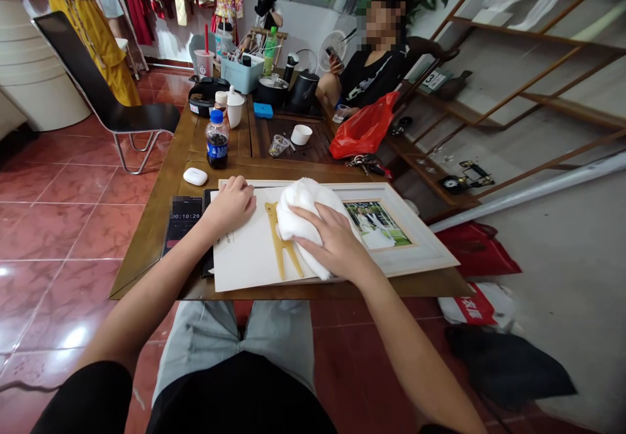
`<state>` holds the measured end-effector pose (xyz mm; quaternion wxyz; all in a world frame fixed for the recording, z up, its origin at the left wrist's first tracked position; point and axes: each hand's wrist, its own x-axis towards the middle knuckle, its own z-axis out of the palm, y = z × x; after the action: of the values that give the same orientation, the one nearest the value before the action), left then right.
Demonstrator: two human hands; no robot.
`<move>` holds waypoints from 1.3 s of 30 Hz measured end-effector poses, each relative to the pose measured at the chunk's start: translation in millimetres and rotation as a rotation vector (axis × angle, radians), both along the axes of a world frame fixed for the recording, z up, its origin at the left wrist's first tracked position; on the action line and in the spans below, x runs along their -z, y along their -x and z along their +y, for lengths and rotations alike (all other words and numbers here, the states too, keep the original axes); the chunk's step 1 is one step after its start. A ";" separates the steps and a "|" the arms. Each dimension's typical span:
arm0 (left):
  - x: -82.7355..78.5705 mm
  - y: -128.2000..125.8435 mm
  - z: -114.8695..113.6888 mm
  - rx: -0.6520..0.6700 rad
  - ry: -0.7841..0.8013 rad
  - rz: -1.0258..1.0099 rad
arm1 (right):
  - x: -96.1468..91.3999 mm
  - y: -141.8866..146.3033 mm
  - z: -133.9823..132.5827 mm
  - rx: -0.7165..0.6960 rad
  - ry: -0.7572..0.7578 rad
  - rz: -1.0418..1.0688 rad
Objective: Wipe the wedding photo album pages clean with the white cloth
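Wooden bench (293, 169), tiled floor (78, 219) beyond its nine o'clock edge; my right fingers (310, 217) spread over white cloth (304, 193), left fingers (239, 184) curled on white board (247, 251).

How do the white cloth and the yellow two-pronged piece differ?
Shape: the white cloth is bunched into a thick, rounded wad; the yellow two-pronged piece looks thin, with straight prongs.
Colour: the cloth is white, the piece yellowish-tan.
Contact: the right hand is on the cloth; no hand appears to touch the piece.
Shared: both lie at least partly over the white sheet, side by side.
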<state>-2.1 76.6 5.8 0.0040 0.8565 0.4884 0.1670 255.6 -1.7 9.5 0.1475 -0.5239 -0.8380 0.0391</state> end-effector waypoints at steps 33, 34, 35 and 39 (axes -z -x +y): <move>0.1 -2.5 -3.5 -0.044 -0.010 0.013 | 4.2 23.6 -69.5 -0.115 -0.049 -0.094; -0.7 -2.3 -3.6 -0.039 -0.004 0.019 | 3.5 24.7 -66.1 -0.110 -0.043 -0.096; -1.5 -2.1 -3.7 -0.036 0.002 0.025 | 2.5 26.4 -60.2 -0.100 -0.031 -0.099; -2.0 -1.3 -3.2 -0.028 0.004 0.036 | -3.0 36.7 -20.3 -0.053 0.008 -0.086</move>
<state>-0.8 73.4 7.7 -0.0054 0.8525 0.5007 0.1503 218.9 -22.0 12.5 0.1084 -0.5033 -0.8569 0.0239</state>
